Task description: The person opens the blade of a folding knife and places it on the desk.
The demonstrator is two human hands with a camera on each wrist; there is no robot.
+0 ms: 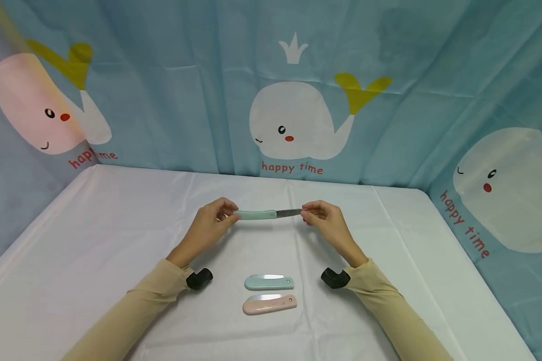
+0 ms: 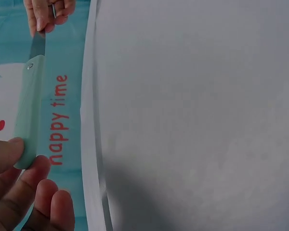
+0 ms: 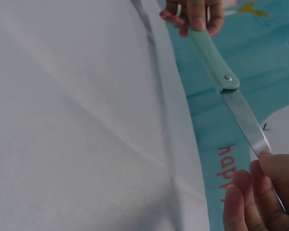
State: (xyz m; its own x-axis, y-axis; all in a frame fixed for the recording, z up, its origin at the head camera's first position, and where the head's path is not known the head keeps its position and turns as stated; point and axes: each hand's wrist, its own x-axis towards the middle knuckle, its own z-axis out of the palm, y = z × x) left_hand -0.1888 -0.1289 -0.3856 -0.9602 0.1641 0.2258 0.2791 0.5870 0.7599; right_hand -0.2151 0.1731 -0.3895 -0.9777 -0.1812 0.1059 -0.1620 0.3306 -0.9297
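A folding knife with a mint-green handle (image 1: 255,215) is held level above the table, its blade (image 3: 244,118) swung out in line with the handle. My left hand (image 1: 212,220) pinches the handle's end between thumb and fingertips; the left wrist view shows that grip close up. On the other side, my right hand (image 1: 327,220) pinches the blade near its tip, which the fingers partly cover. Below, on the cloth between my forearms, lie two folded knives: a mint-green folding knife (image 1: 269,283) and, nearer me, a pink folding knife (image 1: 269,304).
A white cloth (image 1: 117,225) covers the table. Blue curtains (image 1: 162,110) printed with whales hang behind it and at both sides. Black wrist cameras stick out from the left cuff (image 1: 199,279) and the right cuff (image 1: 335,278).
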